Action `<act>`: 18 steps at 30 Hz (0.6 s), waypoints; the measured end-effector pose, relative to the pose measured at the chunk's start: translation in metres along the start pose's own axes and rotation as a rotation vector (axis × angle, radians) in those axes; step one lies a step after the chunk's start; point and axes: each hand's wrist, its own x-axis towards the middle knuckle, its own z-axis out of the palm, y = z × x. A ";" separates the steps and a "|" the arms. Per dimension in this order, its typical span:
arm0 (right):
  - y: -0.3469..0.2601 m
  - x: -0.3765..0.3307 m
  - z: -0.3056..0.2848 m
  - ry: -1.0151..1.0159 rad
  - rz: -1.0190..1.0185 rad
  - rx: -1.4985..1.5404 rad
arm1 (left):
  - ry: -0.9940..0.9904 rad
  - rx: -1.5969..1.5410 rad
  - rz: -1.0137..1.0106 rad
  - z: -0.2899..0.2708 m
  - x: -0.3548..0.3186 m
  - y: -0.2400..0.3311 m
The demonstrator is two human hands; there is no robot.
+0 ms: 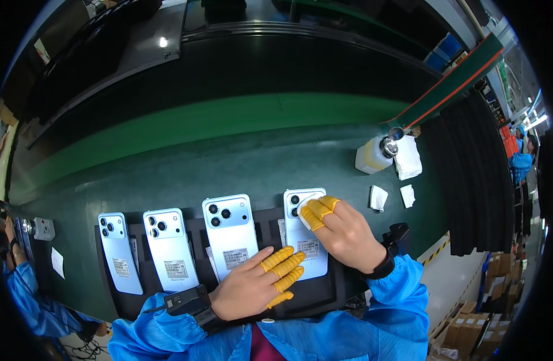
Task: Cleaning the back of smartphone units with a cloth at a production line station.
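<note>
Several light-blue smartphones lie back side up in a row on a black foam tray [342,263]. The rightmost smartphone [315,269] has a grey label and a camera block at its top. My right hand [344,231], in yellow finger cots, pinches a folded white wipe [305,212] against that camera block, hiding part of it. My left hand [258,286] lies flat, its fingers in yellow cots stretched to this phone's lower left edge. It partly covers the foot of the neighbouring smartphone [231,231]. Farther left lie another smartphone [171,243] and the leftmost smartphone [119,249].
A white bottle [374,156] with a metal top stands at the back right on the green table. Beside it are a stack of white wipes [409,159] and two loose wipes, one a crumpled wipe [378,198]. A co-worker's blue sleeve [33,298] shows at far left.
</note>
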 end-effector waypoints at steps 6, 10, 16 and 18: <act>-0.007 -0.006 -0.003 0.003 0.046 0.010 | -0.030 0.023 -0.002 0.000 -0.001 0.000; -0.013 -0.012 -0.009 -0.054 0.067 0.077 | 0.016 0.003 0.003 0.000 -0.002 -0.001; -0.014 0.012 0.002 0.064 -0.025 0.104 | 0.033 -0.011 0.005 -0.001 -0.001 0.000; -0.011 0.010 0.010 -0.012 -0.065 0.053 | 0.037 -0.019 0.007 -0.001 0.000 0.000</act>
